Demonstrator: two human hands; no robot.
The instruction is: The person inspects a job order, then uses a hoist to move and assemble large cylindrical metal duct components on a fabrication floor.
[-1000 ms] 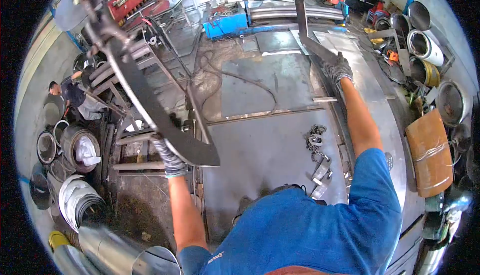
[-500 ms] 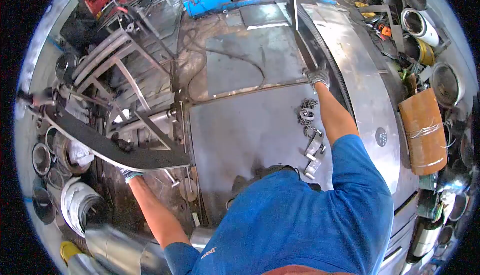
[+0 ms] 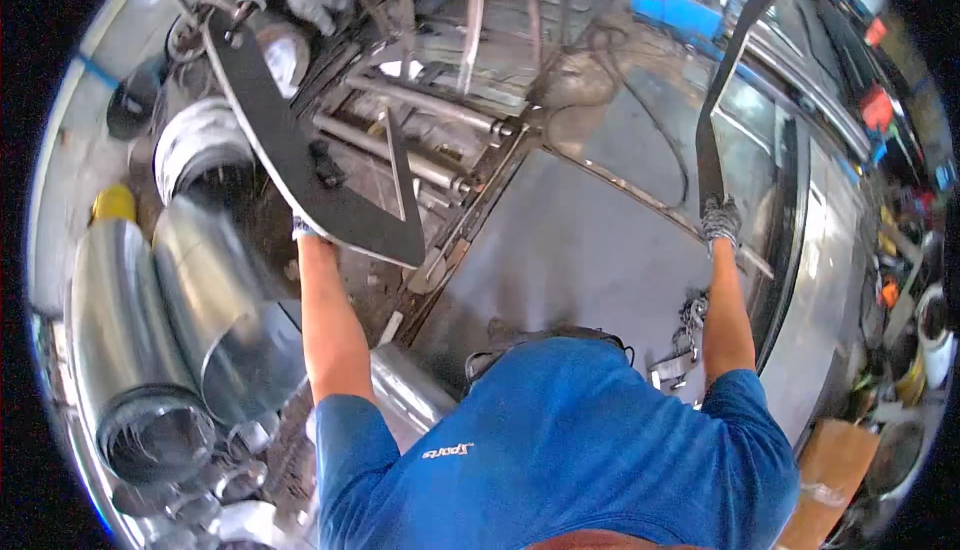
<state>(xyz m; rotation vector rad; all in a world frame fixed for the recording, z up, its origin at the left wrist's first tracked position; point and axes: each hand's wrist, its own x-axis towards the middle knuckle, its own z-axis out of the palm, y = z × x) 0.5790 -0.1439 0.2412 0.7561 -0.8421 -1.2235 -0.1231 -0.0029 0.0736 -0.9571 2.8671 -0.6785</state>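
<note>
My left hand [image 3: 304, 229], in a grey glove, is closed on the lower edge of a dark, bent flat steel plate [image 3: 290, 155] with a pale cut edge. Part of its fingers is hidden by the plate. My right hand [image 3: 720, 220], in a patterned grey glove, grips the lower end of a long, narrow dark steel strip [image 3: 733, 60] that rises toward the top right. Beside my right forearm, a chain [image 3: 692, 315] and a metal clamp-like fitting [image 3: 677, 368] lie on a large grey metal sheet [image 3: 560, 250].
Rolled shiny sheet-metal tubes [image 3: 135, 330] lie at the left. Behind the plate stands a metal frame [image 3: 470, 30] with round bars [image 3: 430, 105]. A blue machine box [image 3: 675, 15] is at the back. A brown curved sheet [image 3: 830, 480] sits lower right. Part of a person [image 3: 312, 0] appears upper left.
My view has swung to the left, so the room shifts rightward. Both hands keep hold of their steel pieces, and the left plate now tilts more upright over the tubes.
</note>
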